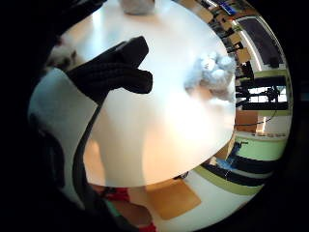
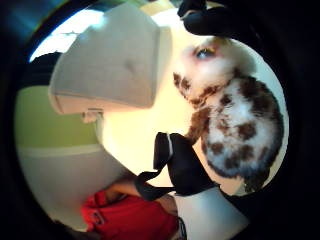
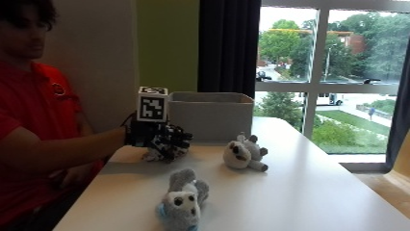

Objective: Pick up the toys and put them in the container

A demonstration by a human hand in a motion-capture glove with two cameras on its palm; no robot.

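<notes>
My gloved right hand [image 3: 160,138] is at the table's left side, just in front of the grey fabric container [image 3: 211,114]. Its fingers [image 1: 116,70] curl over a white plush toy with brown spots [image 2: 235,125], which shows beneath the hand [image 3: 156,155] at table level. The container [image 2: 115,60] stands close beside that toy. A grey and white plush toy [image 3: 245,153] lies mid-table to the right of the hand. A blue-grey plush toy [image 3: 183,199] sits nearer the front edge and appears again in the little finger side view [image 1: 212,72].
The white table [image 3: 307,192] stretches bare to the right, towards a large window. The person in a red shirt [image 3: 29,125] sits at the left, and a wall stands behind the container.
</notes>
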